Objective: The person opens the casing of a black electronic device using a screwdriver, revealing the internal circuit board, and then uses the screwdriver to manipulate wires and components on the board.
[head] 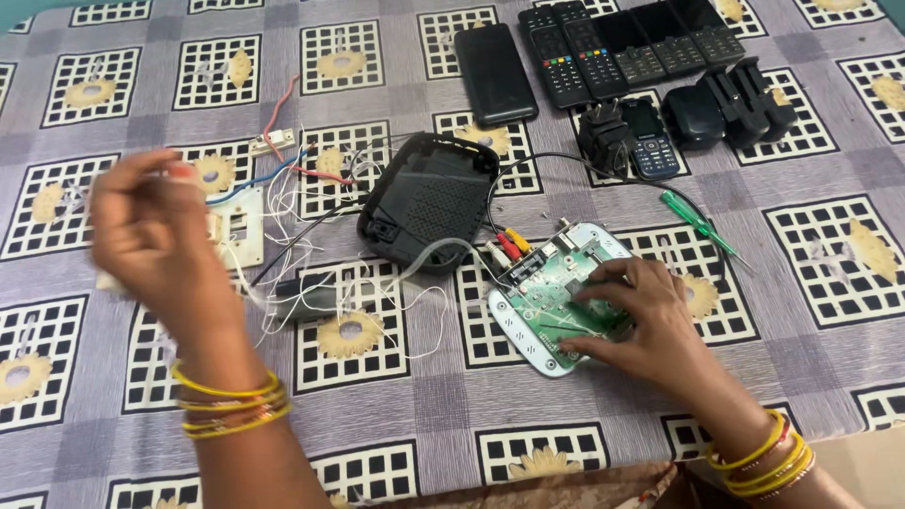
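My right hand [639,319] rests on a green circuit board [551,287] that lies in a white casing half [517,325], fingers spread over the board's right part. Red, yellow and white plugs [509,245] sit at the board's far edge, with a black cable running off behind. The black casing lid [429,198] lies upside down just left of the board. My left hand [156,231] is raised and blurred over the left side, above a white switch plate [240,226] and a tangle of thin wires [311,283]. Whether it holds anything is unclear.
A green-handled screwdriver [696,219] lies right of the board. At the back are a black slab-shaped device [494,73], several remote controls [603,47], a keypad phone [649,139], a black adapter [603,137] and black chargers [745,99]. A patterned cloth [424,405] covers the surface.
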